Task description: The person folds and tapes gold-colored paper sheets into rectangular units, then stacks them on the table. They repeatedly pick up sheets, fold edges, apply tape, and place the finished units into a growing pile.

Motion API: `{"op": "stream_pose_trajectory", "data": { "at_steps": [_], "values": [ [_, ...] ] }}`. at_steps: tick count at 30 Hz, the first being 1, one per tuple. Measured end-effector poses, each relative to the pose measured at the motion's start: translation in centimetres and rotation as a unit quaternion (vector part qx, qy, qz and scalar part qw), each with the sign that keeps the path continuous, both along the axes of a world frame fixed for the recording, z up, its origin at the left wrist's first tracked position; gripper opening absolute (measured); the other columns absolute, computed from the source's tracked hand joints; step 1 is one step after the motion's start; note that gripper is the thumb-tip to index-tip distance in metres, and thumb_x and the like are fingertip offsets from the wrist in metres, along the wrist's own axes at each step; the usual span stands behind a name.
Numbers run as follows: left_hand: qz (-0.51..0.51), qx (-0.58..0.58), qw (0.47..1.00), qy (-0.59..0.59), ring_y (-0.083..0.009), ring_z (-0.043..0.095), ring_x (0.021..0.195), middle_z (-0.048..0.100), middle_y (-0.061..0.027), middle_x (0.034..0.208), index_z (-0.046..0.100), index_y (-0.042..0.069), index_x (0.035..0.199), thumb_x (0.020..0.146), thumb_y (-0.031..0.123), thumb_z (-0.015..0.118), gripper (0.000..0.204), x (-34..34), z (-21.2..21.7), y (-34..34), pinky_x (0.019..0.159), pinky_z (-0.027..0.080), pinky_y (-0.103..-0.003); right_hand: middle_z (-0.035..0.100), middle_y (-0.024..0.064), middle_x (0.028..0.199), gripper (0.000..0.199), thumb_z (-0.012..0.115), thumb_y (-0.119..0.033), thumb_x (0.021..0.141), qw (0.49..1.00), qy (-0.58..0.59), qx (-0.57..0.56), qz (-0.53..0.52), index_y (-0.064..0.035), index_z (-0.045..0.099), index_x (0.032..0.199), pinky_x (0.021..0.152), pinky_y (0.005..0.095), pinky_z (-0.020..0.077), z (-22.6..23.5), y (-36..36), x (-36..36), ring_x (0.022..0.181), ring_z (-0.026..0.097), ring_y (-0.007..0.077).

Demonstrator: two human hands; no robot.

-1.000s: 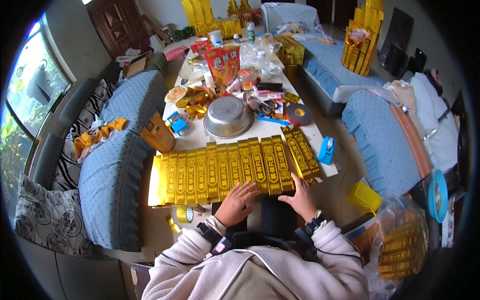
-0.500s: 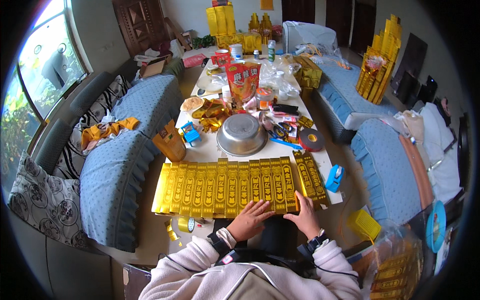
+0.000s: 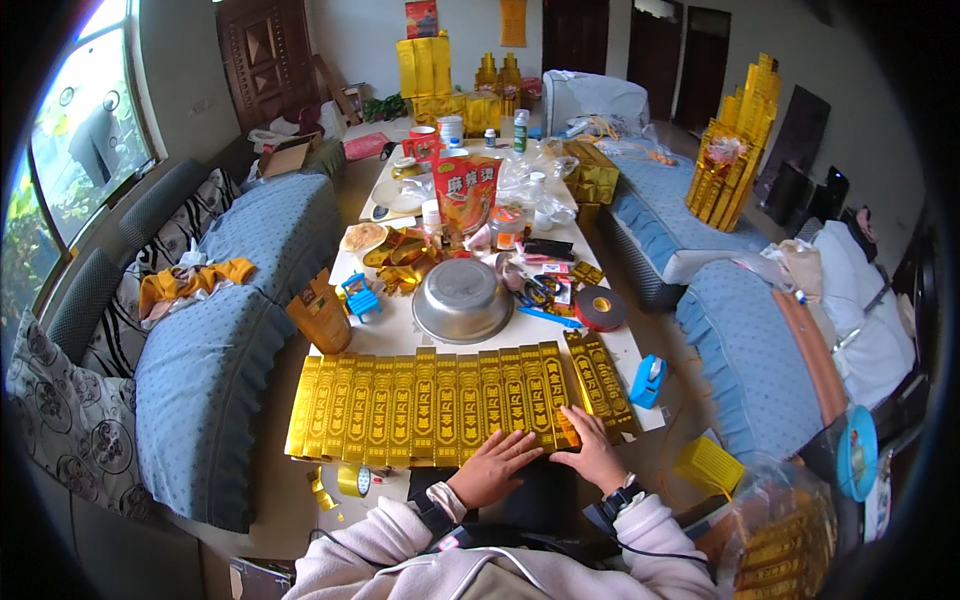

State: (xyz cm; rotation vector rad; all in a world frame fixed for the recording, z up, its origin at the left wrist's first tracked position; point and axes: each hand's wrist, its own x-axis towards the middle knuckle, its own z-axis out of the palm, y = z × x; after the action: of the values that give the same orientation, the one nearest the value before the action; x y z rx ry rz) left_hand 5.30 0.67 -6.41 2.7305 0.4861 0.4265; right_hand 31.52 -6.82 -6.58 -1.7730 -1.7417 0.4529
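A row of slim gold boxes with dark printed characters and ornaments stands side by side along the near edge of the table. My left hand lies spread over the lower ends of the boxes toward the row's right side. At the row's right end is my right hand, fingers apart, its fingertips touching the last box and its thumb by that box's near end. Two more gold boxes lie slightly tilted just right of the row, beyond a narrow gap.
Behind the row, an upturned metal bowl, a brown pouch and a roll of dark tape rest on the white table. A blue tape dispenser sits at the right edge. Blue-covered sofas flank both sides.
The whole view has shifted, so the scene sits lower and further left. My right hand has moved slightly left, its fingers now on the row's end box. My left hand stays spread.
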Motion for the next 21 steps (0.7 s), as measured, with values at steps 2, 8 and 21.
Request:
{"op": "stream_pose_trajectory", "data": {
  "at_steps": [2, 8, 21],
  "values": [
    [0.002, -0.005, 1.0, 0.015, -0.0327, 0.034, 0.157, 0.038, -0.0112, 0.169, 0.043, 0.017, 0.162, 0.089, 0.024, 0.078, 0.081, -0.1, 0.0, -0.1, 0.128, 0.024, -0.054, 0.048, 0.0171, 0.159, 0.098, 0.094, -0.03, 0.076, 1.0, 0.004, 0.008, 0.011, -0.0109, 0.045, 0.159, 0.122, 0.0466, 0.0375, -0.1, 0.1, 0.0, 0.147, 0.043, 0.0377],
    [-0.018, -0.016, 0.999, 0.046, -0.0337, 0.029, 0.159, 0.036, -0.0123, 0.17, 0.041, 0.017, 0.162, 0.093, 0.023, 0.073, 0.077, 0.0, 0.4, 0.2, 0.129, 0.021, -0.054, 0.05, 0.0182, 0.157, 0.097, 0.091, -0.036, 0.081, 0.999, 0.031, -0.005, -0.01, -0.0067, 0.041, 0.159, 0.122, 0.0464, 0.0374, -0.4, -0.1, 0.2, 0.146, 0.044, 0.0384],
    [-0.035, -0.054, 0.997, 0.033, -0.0334, 0.025, 0.161, 0.031, -0.0153, 0.172, 0.034, 0.012, 0.166, 0.092, 0.018, 0.074, 0.084, 0.2, -0.4, 0.2, 0.131, 0.02, -0.051, 0.049, 0.0224, 0.156, 0.101, 0.091, -0.035, 0.081, 0.998, 0.055, -0.013, -0.01, -0.0062, 0.037, 0.161, 0.121, 0.0462, 0.0373, -1.0, 0.0, 0.3, 0.145, 0.046, 0.0395]
  ]
}}
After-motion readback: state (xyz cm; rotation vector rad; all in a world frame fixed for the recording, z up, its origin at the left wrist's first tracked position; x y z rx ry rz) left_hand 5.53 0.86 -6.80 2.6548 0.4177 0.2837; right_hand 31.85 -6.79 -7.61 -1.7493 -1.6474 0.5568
